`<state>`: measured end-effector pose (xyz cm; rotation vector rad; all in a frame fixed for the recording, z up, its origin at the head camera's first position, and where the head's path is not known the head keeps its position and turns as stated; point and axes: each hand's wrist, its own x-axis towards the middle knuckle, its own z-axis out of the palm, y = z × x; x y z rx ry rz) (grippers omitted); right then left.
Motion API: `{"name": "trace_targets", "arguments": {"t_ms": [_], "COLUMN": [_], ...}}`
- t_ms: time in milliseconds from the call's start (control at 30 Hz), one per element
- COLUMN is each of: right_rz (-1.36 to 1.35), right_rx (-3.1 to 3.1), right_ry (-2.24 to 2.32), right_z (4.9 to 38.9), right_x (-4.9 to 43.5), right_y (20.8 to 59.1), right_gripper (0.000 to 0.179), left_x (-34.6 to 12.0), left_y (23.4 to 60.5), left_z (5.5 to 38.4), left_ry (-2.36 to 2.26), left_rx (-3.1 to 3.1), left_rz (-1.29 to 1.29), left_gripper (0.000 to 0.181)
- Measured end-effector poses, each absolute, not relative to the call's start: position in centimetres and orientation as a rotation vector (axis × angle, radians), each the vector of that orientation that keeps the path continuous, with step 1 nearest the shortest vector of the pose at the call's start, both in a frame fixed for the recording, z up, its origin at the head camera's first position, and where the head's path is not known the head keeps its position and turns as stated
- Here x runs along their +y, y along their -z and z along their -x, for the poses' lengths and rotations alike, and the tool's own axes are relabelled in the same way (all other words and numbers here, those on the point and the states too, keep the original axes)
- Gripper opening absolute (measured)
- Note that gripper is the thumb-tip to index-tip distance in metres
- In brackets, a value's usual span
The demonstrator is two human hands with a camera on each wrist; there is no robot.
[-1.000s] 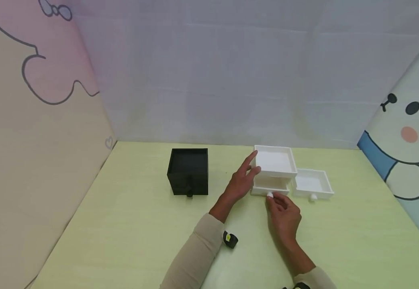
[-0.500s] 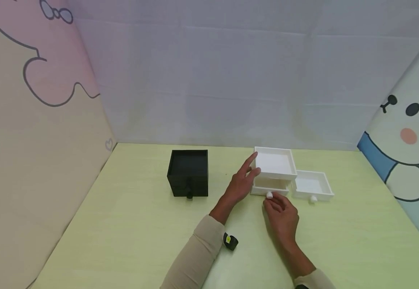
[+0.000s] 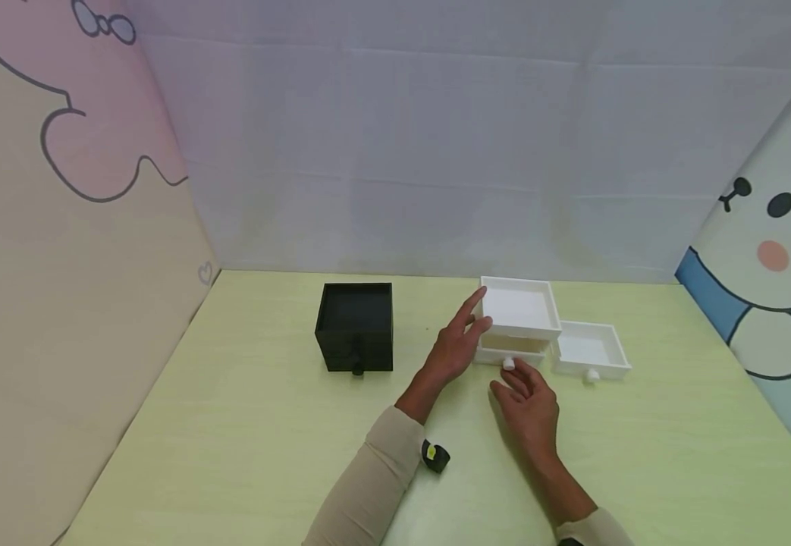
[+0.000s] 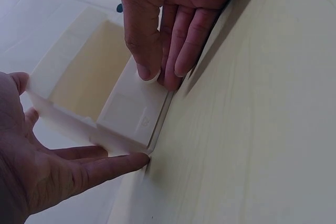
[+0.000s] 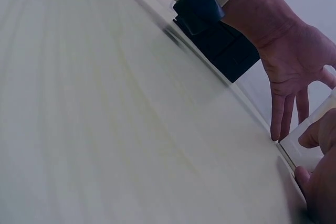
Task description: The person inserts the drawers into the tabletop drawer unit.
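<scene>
A small white drawer box (image 3: 518, 305) stands right of centre, its upper slot empty and its lower drawer (image 3: 487, 356) slightly out at the front. My left hand (image 3: 455, 347) rests against the box's left side, fingers spread and mostly straight. At the drawer's front, the fingertips of my right hand (image 3: 532, 409) are right at the white knob (image 3: 508, 364). The right thumb is held away from the index finger. From the left wrist view, that thumb (image 4: 144, 59) overlaps the knob. A second white drawer (image 3: 589, 345) lies beside the box on its right.
A black drawer box (image 3: 356, 326) with a black knob stands to the left on the pale table (image 3: 245, 447). White cloth (image 3: 395, 152) hangs behind, and printed panels flank the table on both sides.
The lower drawer has gone slightly further into the white box. My right thumb has come off the knob and moved left, opening the pinch. The left hand keeps its place.
</scene>
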<state>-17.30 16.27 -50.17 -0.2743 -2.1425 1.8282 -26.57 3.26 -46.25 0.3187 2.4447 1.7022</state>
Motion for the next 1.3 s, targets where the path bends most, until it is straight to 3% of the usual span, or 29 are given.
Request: {"name": "trace_targets", "arguments": {"t_ms": [433, 600, 867, 1133, 1300], "right_rz": [0.227, 0.253, 0.592, 0.761, 0.899], "right_rx": [-2.110, -2.061, -2.010, -1.691, -1.605], "right_ry": [-1.829, -1.818, -1.481, -1.309, -1.357], "right_z": [17.9, 17.9, 17.5, 18.2, 18.6], "right_x": [16.0, 15.9, 16.6, 18.4, 21.1], "right_y": [50.3, 50.3, 50.5, 50.2, 49.1], "right_gripper": [0.051, 0.042, 0.019, 0.016, 0.025], "left_x": [2.9, 2.9, 3.0, 2.8, 3.2], "left_y": [45.9, 46.0, 46.5, 46.4, 46.2], "left_z": [26.8, 26.7, 26.3, 26.2, 26.3], "left_ry": [-1.717, -1.732, -1.735, -1.736, -1.733], "left_rx": [2.447, 2.437, 2.419, 2.404, 2.404], "left_rz": [-0.309, -0.300, -0.308, -0.333, -0.335], "left_gripper": [0.050, 0.049, 0.049, 0.049, 0.049]}}
